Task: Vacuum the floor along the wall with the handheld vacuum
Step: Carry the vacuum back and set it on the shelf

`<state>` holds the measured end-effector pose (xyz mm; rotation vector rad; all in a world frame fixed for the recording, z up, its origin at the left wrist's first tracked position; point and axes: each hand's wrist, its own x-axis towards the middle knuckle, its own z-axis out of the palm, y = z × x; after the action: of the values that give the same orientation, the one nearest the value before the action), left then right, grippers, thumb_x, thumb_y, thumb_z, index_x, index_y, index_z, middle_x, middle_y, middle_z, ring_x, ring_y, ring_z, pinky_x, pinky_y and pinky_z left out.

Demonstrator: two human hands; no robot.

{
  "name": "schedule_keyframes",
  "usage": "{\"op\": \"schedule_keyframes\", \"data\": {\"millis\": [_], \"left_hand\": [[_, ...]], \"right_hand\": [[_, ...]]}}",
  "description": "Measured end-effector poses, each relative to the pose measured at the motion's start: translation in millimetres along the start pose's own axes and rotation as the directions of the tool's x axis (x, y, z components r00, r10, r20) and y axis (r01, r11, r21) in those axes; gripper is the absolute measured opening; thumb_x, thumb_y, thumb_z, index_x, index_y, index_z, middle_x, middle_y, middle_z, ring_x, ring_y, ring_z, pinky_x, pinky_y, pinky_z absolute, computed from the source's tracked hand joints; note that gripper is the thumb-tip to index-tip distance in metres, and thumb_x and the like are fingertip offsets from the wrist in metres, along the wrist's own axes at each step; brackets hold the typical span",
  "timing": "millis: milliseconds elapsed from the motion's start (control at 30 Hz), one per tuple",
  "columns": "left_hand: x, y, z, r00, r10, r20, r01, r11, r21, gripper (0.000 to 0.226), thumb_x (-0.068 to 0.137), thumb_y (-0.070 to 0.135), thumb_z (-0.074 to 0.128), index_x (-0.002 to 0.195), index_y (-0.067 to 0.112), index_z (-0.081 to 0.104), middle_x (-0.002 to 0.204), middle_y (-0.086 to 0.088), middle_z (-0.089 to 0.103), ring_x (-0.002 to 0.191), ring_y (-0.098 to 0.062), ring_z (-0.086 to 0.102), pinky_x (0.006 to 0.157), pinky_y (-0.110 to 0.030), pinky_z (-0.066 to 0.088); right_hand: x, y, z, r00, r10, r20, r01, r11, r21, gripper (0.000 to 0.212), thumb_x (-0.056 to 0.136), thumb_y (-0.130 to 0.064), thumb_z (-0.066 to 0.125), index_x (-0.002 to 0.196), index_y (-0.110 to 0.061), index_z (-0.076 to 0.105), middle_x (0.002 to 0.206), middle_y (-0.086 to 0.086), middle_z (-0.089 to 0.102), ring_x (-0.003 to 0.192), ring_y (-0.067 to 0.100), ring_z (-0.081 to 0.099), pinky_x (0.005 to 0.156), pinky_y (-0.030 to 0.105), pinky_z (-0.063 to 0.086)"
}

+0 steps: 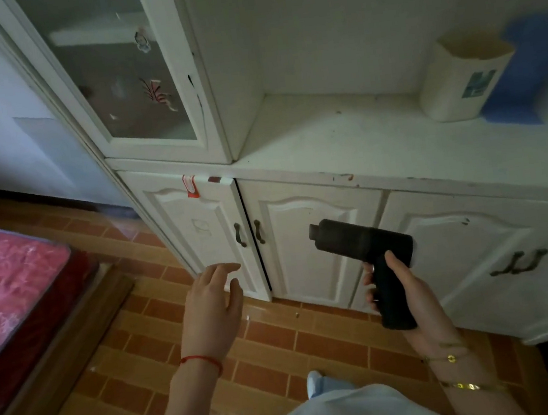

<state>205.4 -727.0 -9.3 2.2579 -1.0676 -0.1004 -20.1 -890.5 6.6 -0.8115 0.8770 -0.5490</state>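
At the far left a bed with a red cover point(8, 274) stood near the brick-patterned floor point(166, 351), which ran right to the foot of the white cabinet point(306, 255). The left hand point(212, 304) hung free over the floor, fingers spread and relaxed, holding nothing. Small pale specks point(247, 318) lay on the tiles just beside the cabinet base. Further right, the right hand point(397, 292) was wrapped round the grip of the black handheld vacuum point(367, 251) — nozzle pointing left, level, held well above the floor in front of a cabinet door. To do this step well, the nozzle would probably need tipping down and lowering to the floor edge — then a slow pass along the base, keeping the free hand clear.
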Motion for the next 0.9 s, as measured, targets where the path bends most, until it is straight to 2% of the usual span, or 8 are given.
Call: {"op": "schedule_keyframes", "data": {"millis": [267,400,500,567,733,900], "left_hand": [[101.6,-2.3,7.1,0.997,0.073,-0.013,-0.073,0.997,-0.035,0.025,0.096,0.012,0.054,0.118,0.017,0.064,0.117,0.001,0.063,0.107,-0.019,0.059,0.092,-0.031,0.047],[154.5,-11.5,14.9,0.991,0.133,0.005,-0.133,0.989,-0.059,0.025,0.096,0.012,0.055,0.118,0.019,0.064,0.115,0.004,0.062,0.102,-0.006,0.052,0.091,-0.026,0.043],[199.9,-14.7,20.5,0.98,0.192,0.05,-0.186,0.977,-0.103,0.026,0.094,0.013,0.054,0.118,0.018,0.064,0.115,0.003,0.062,0.101,-0.012,0.056,0.091,-0.029,0.048],[227.9,-13.2,23.3,0.968,0.242,0.071,-0.231,0.963,-0.136,0.025,0.095,0.014,0.054,0.117,0.019,0.064,0.115,0.004,0.062,0.103,-0.013,0.056,0.092,-0.029,0.048],[281.8,-10.8,36.6,0.912,0.391,0.125,-0.367,0.913,-0.18,0.028,0.096,0.016,0.053,0.122,0.02,0.062,0.122,0.006,0.058,0.112,-0.004,0.049,0.098,-0.016,0.035],[325.8,-14.2,70.8,0.853,0.493,0.171,-0.471,0.868,-0.154,0.03,0.093,0.014,0.053,0.123,0.016,0.06,0.124,-0.001,0.057,0.116,-0.015,0.05,0.101,-0.022,0.039]], "right_hand": [[77.9,-47.3,37.5,0.999,-0.031,-0.017,0.031,0.999,-0.034,0.042,0.084,-0.049,0.056,0.1,-0.011,0.067,0.078,0.005,0.064,0.065,0.016,0.06,0.061,0.028,0.05],[112.3,-51.7,55.4,0.998,-0.02,-0.064,0.019,1.0,-0.009,0.045,0.082,-0.046,0.055,0.101,-0.008,0.066,0.074,0.004,0.064,0.06,0.014,0.059,0.055,0.025,0.051],[140.2,-56.9,68.9,0.992,-0.035,-0.121,0.036,0.999,0.006,0.047,0.079,-0.048,0.059,0.101,-0.007,0.067,0.074,0.006,0.063,0.06,0.016,0.059,0.056,0.027,0.049],[159.3,-62.4,78.6,0.987,-0.047,-0.152,0.053,0.998,0.035,0.052,0.075,-0.05,0.063,0.103,-0.006,0.068,0.075,0.007,0.063,0.06,0.018,0.058,0.056,0.028,0.048],[199.9,-78.5,104.4,0.979,-0.122,-0.164,0.138,0.986,0.091,0.048,0.083,-0.044,0.058,0.107,-0.003,0.065,0.073,0.006,0.062,0.059,0.017,0.056,0.053,0.025,0.049],[237.2,-96.9,121.5,0.964,-0.156,-0.213,0.17,0.984,0.052,0.048,0.084,-0.044,0.059,0.108,-0.003,0.064,0.074,0.006,0.062,0.058,0.017,0.056,0.052,0.025,0.049]]}}
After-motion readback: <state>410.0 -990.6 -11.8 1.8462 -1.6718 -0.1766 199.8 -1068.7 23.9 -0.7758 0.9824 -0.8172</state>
